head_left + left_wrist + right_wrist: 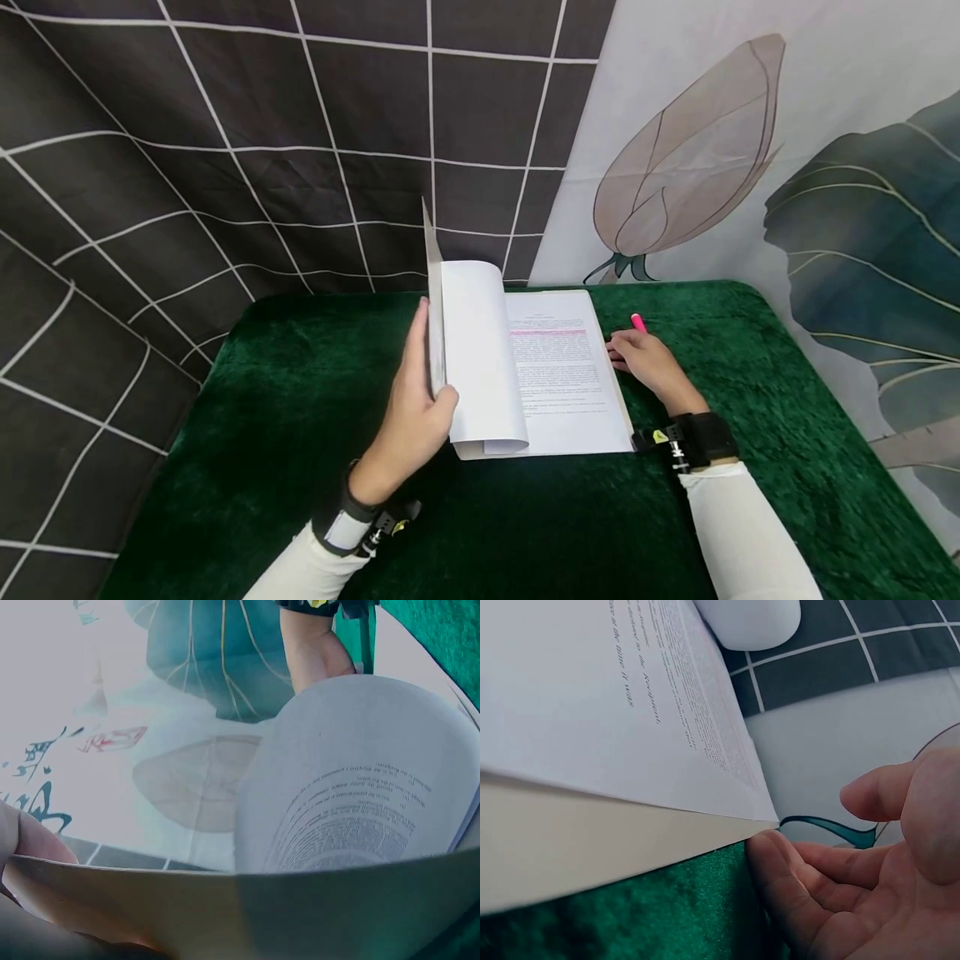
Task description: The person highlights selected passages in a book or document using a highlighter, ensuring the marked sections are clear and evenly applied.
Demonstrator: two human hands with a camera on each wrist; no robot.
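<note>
A booklet of printed sheets [555, 425] lies spread on the green cloth, with a pink highlighted line near the top of its right page. My left hand [408, 408] grips the raised cover [434, 308] at the left, thumb on the inner side and fingers behind it. White pages [480, 350] curl over from that side; the left wrist view shows print on a curled page [360, 765]. At the booklet's right edge, my right hand [647, 360] has its fingertips by the page corner [769, 817], thumb apart from the fingers. Just beyond it lies a pink highlighter [638, 322], partly hidden by the hand.
Green plush cloth [525, 525] covers the table. Behind stand a dark wall covering with white grid lines [375, 100] and, to the right, a pale one with a painted bud [682, 158] and leaf. Each wrist carries a strapped camera [701, 440].
</note>
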